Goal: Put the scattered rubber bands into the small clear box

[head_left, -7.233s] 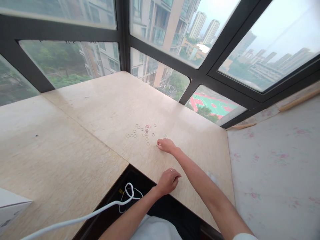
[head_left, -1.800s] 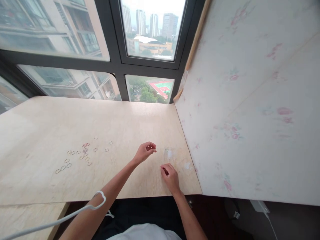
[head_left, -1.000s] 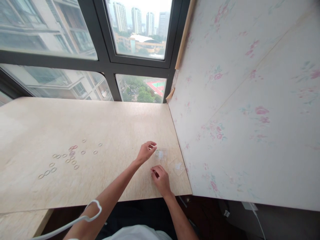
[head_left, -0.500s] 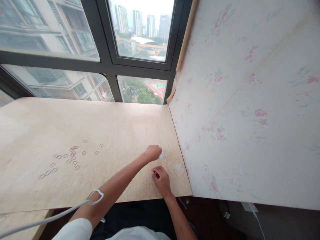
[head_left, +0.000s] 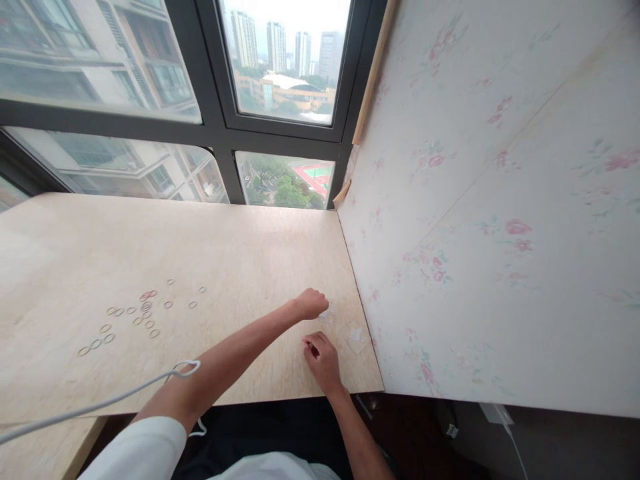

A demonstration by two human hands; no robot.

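Crossed the left forearm (head_left: pixel 215 370), nearest of all, with a white cable (head_left: pixel 75 414). Held the right hand (head_left: pixel 324 360) low by the front edge of the table (head_left: pixel 240 247), thumb and fingers curled around a small hollow; could not tell gripping from merely closed. Showed, just to the right of that hand, a flat clear piece (head_left: pixel 356 337) on the table, with a white patch. Bent the left hand (head_left: pixel 311 304) a little farther out, back upward and fingertips hidden, so could not tell open from closed there either. Half hid a clear box (head_left: pixel 327 319) under and beside those fingers, with only a small part in sight. Judged light, stiff, rather slick and apt to skid or crack under a squeeze, so best steadied low by opposite side walls. Spread thin rings (head_left: pixel 146 307) flat on the table, well to the left of both hands, some overlapping, a few of them red. Judged very light, probably springy, easy to flick away, and best pinched across the rim between fingertip and thumb, one edge tipped up first. Faced, beyond both hands, a dark window frame (head_left: pixel 280 140), and off to the right a flowered wall (head_left: pixel 450 233).
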